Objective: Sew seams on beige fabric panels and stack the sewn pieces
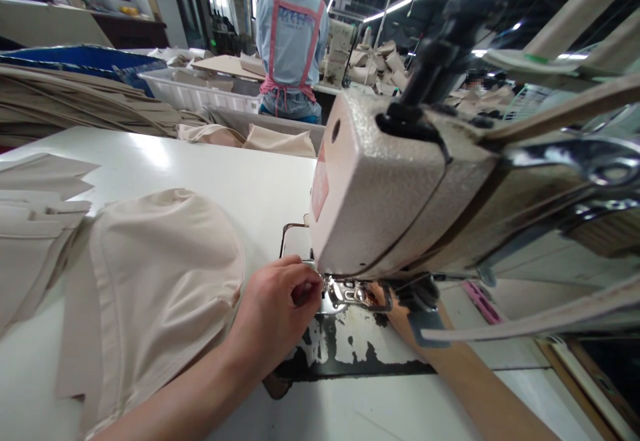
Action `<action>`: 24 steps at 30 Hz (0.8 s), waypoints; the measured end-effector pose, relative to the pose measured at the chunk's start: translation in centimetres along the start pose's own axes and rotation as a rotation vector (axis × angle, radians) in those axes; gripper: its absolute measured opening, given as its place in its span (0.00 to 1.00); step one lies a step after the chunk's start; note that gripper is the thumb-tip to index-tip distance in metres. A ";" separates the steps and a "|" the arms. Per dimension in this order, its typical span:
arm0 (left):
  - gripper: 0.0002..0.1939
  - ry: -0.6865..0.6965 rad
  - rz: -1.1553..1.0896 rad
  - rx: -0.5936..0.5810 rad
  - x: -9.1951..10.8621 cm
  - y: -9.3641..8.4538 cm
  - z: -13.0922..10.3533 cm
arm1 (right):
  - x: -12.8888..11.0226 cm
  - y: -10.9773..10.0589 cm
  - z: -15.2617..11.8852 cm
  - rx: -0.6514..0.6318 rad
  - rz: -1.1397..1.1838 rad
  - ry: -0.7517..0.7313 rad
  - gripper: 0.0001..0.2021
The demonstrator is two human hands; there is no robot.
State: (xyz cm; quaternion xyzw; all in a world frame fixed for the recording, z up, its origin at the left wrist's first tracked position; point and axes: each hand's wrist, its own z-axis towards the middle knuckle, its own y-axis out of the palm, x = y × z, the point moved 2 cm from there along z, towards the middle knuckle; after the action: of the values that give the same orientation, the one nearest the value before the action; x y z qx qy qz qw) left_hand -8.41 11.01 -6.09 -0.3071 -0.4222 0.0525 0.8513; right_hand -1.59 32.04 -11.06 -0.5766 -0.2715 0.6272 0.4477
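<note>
My left hand (280, 301) is at the needle area of a sewing machine (370, 194), thumb and fingertips pinched together. Whatever lies between them, perhaps something thin, is too small to make out. From the right, my right hand (395, 307) reaches in under the machine head, its fingers mostly hidden behind the metal presser foot parts (350, 292). Left of my left hand, a beige sewn fabric piece (165, 281) with a curved edge lies on the white table (260, 181). The worn metal bed plate (350, 341) shows below the needle area.
Beige cut pieces (35, 234) are stacked at the left. Behind the table are a white plastic crate (205, 94), a long pile of fabric (90, 104) and a person (293, 41) facing away. A pink tool (483, 302) lies right of the machine head.
</note>
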 end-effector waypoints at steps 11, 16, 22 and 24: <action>0.11 0.019 0.041 0.014 -0.1 0.1 0.0 | -1.4 -0.9 0.4 -0.021 -0.032 -0.068 0.13; 0.12 0.018 0.047 0.014 0.0 0.0 0.0 | -1.8 -1.3 0.5 -0.016 -0.071 -0.018 0.16; 0.12 0.032 0.040 0.014 -0.1 0.1 0.2 | -1.0 -0.7 0.5 -0.016 -0.076 0.008 0.17; 0.11 0.032 0.034 0.015 -0.1 0.1 0.2 | -0.8 -0.6 0.3 -0.005 -0.058 0.004 0.15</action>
State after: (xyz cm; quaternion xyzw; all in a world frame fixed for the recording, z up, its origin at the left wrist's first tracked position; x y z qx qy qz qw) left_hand -8.56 11.15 -6.11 -0.3085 -0.4029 0.0654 0.8592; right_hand -1.83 31.64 -10.08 -0.5709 -0.2890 0.6121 0.4647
